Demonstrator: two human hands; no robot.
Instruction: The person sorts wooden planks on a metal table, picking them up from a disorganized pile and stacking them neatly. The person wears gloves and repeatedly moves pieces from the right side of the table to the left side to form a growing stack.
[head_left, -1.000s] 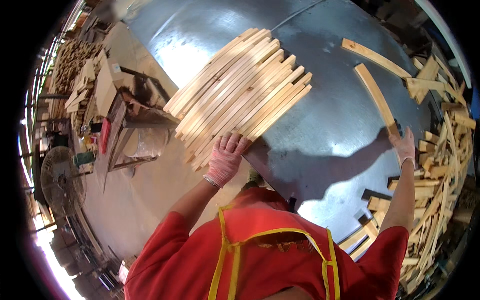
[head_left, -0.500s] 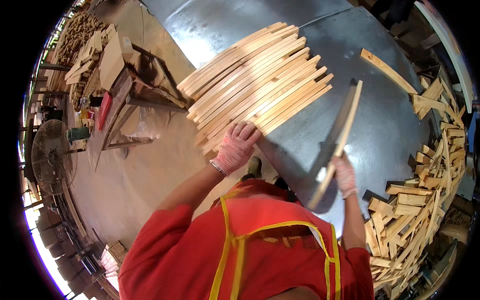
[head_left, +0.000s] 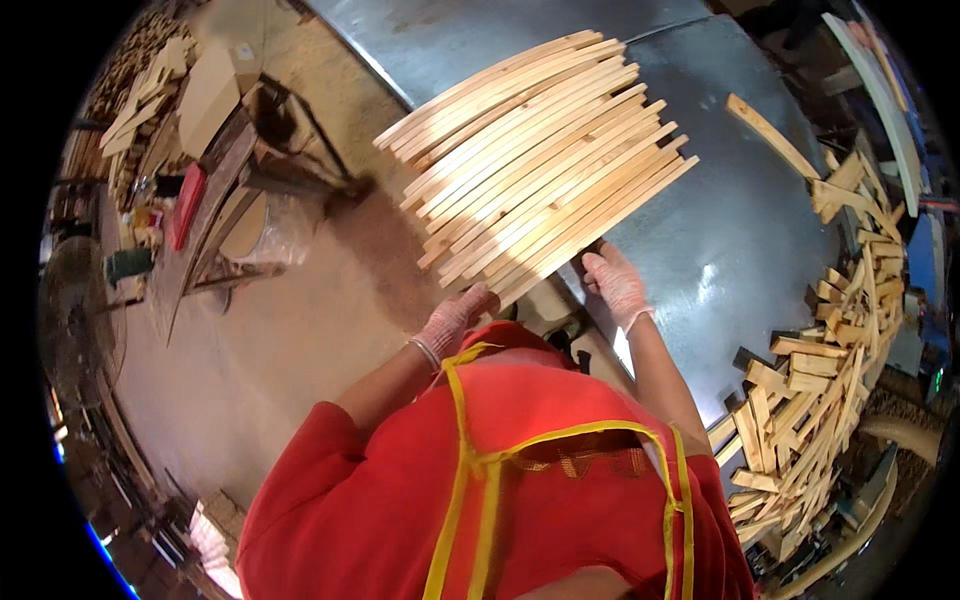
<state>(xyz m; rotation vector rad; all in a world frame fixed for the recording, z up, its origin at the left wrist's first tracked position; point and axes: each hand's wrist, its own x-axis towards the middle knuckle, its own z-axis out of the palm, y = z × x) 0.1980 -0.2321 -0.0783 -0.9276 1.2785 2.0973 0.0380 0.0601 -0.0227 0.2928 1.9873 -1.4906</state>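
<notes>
Both gloved hands press against the near ends of the stack of wooden slats (head_left: 535, 160), left hand (head_left: 455, 318) and right hand (head_left: 612, 283) apart, fingers spread flat, gripping nothing.

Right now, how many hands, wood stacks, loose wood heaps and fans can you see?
Hands: 2, the left hand and right hand, both at the near edge of the stack
Stack of wood slats: 1
Heap of loose wood pieces on the right: 1
Fan on the left: 1
Total: 5
</notes>
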